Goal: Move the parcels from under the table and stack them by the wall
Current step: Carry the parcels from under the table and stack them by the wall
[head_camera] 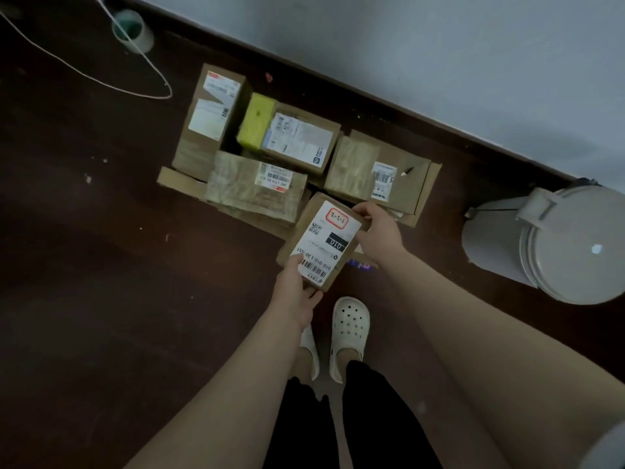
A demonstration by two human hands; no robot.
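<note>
I hold a small cardboard parcel with a white shipping label between both hands, above the floor just in front of the pile. My left hand grips its near end, my right hand grips its far right edge. Beyond it, several brown parcels lie on the dark floor near the wall: a tall one at the left, one with a yellow patch in the middle, a taped one in front, and one at the right. Flat cardboard lies under them.
A white lidded bin stands at the right by the grey wall. A roll of tape and a loose white cord lie at the upper left. My feet in white clogs stand below the parcel.
</note>
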